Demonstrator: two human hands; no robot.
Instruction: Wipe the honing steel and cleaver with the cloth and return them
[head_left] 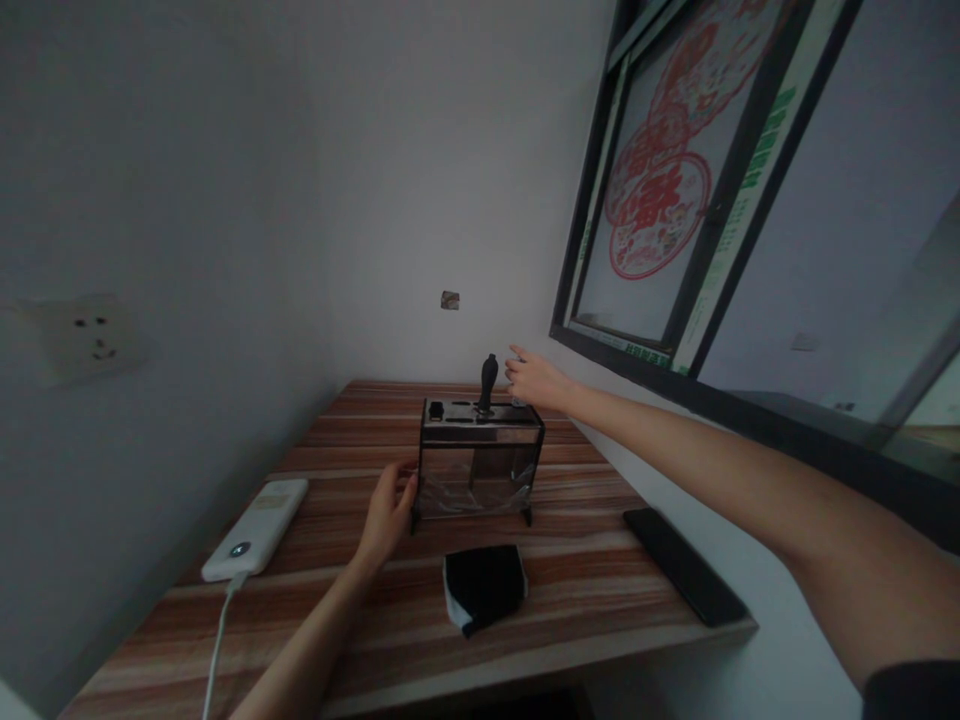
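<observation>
A clear-sided knife holder (pixel 480 436) with a dark, shiny slotted top and small black feet stands on the wooden table. Out of its top rises an upright black-handled knife (pixel 488 382); a broad dark blade shape shows through the clear front. My left hand (pixel 391 508) grips the holder's left edge, fingertips partly hidden by it. At the top's far right corner, my right hand (pixel 536 380) has its fingers bent together around something small and greyish, too hidden to name, with the index finger stretched out.
A black folded cloth (pixel 486 585) with a white edge lies in front of the holder. On the left is a white power bank (pixel 259 530) with a cable; at the right edge lies a black phone-like slab (pixel 684 565). Walls and a window frame (pixel 637 345) border the table (pixel 592 600).
</observation>
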